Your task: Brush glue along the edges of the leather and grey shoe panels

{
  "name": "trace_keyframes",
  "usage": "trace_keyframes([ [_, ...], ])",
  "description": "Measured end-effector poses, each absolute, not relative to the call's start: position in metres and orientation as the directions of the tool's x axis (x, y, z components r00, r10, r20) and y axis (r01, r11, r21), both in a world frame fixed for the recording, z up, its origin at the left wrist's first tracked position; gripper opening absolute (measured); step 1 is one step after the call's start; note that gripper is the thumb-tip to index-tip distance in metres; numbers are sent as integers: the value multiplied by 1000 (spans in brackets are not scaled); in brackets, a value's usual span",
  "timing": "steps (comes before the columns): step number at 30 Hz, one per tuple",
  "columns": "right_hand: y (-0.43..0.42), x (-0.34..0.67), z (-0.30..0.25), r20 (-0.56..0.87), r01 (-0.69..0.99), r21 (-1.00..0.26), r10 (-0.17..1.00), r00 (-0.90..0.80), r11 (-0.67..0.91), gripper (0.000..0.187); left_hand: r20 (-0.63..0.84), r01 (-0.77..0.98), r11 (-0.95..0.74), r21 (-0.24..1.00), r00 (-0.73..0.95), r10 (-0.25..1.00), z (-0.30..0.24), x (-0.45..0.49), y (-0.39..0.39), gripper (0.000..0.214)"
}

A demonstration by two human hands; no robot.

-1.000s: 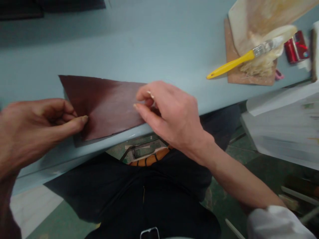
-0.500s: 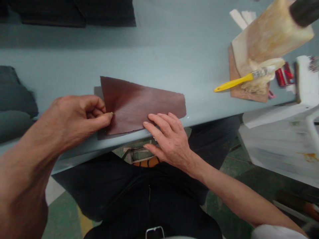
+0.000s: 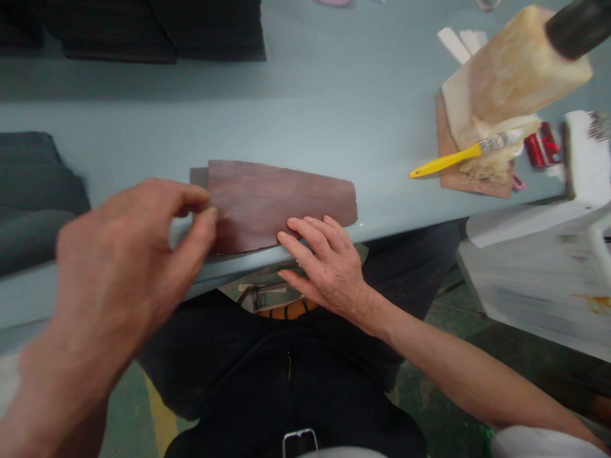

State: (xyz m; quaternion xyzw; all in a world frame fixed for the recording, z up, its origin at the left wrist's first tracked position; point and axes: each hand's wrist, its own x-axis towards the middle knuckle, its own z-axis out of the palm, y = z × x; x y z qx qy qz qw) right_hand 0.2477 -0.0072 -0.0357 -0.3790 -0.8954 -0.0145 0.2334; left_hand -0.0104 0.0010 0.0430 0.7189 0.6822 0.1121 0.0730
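A brown piece of leather or leather-like sheet, tapering to the right, lies at the table's front edge. Beneath its left end the margin of a dark grey piece shows. My right hand rests open, its fingertips flat on the lower edge of the brown sheet. Over the sheet's left edge is my left hand, somewhat blurred, with thumb and forefinger pinched together. Whatever those fingertips may hold is too small or hidden to make out.
Black stacked pieces stand at the back left, and dark grey sheets lie at the left. To the right are a yellow-handled brush, a stained pale container on a brown board, and a red packet.
My left hand has come up closer to the camera. The brown sheet's left end, raised before, now lies flatter. My right hand keeps its place on the sheet.
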Motion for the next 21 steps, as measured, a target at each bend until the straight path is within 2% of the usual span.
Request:
trace_keyframes([
  [2, -8, 248, -38, 407, 692, -157, 684, -605, 705, 47, 170, 886, -392, 248, 359, 918, 32, 11, -16, 49],
  [4, -9, 249, -42, 385, 700, -160, 697, -605, 696, 48, 159, 827, -524, 206, 500, 851, 16, 31, -29, 59],
  [8, -10, 251, -48, 379, 703, -139, 693, -613, 698, 51, 100, 885, -433, 168, 422, 901, -11, 46, -41, 78],
  [21, -9, 267, -49, 413, 718, -45, 668, -619, 694, 47, 62, 921, -338, 194, 333, 941, -15, 27, -51, 86],
])
